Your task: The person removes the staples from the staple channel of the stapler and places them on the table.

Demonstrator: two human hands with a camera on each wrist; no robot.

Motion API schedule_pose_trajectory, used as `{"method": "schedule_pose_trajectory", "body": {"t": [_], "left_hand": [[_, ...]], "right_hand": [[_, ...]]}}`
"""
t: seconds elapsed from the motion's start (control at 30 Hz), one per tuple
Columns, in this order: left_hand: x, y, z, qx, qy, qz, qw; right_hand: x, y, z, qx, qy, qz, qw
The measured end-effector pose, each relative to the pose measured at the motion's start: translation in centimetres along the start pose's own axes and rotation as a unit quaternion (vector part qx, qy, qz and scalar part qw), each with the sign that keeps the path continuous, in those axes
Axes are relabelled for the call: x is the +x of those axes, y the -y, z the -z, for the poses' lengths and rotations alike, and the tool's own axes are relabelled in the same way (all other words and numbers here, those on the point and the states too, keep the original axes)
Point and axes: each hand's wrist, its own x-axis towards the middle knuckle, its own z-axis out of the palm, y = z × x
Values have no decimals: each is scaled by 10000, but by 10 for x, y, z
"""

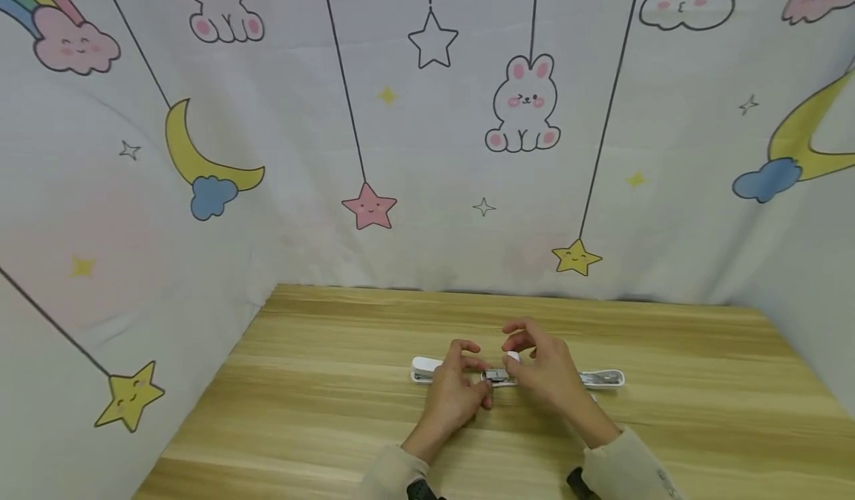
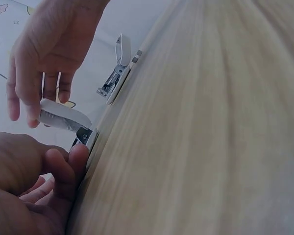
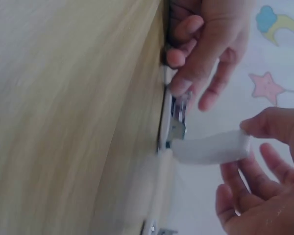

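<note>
A white stapler [image 1: 496, 376] lies on the table between the two hands, its top cover raised and its metal inside showing. My left hand [image 1: 456, 390] holds the front end of its base, thumb and fingers close about the metal channel. The raised white cover [image 3: 210, 148] is pinched between thumb and fingers of my right hand [image 1: 549, 370]. In the left wrist view, that cover's far end meets my right fingertips [image 2: 33, 122]. Part of the stapler's front end is hidden by the left fingers.
Left of the hands rests a second white stapler [image 1: 424, 367], partly covered by the left hand. A third stapler [image 1: 604, 379], with its cover up, stands to the right behind the right wrist. Wood-grain table [image 1: 300, 411] spreads around; a printed curtain [image 1: 441, 151] hangs behind.
</note>
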Motion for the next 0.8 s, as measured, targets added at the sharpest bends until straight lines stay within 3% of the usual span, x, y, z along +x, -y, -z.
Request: {"method": "schedule_pose_trajectory", "body": {"t": [0.17,0.37,0.57,0.67,0.8], "left_hand": [[0,-1,-2,-56,-49,47,10000],[0,0,-1,-270,-112,204,9994],[1,3,0,-261,-50,228,9994],[1,3,0,-208,-14,203,9996],[0,2,0,-196,28,149,9997]], "right_hand": [[-7,-11,15,-212,-135,-61,9997],[-11,-18,22,-350,201,-483,9980],[-10,-5,15,-564,-114,47,9983],[-11,3,9,-427,-50,217,9988],[-14,9,0,-105,310,-57,9994]]}}
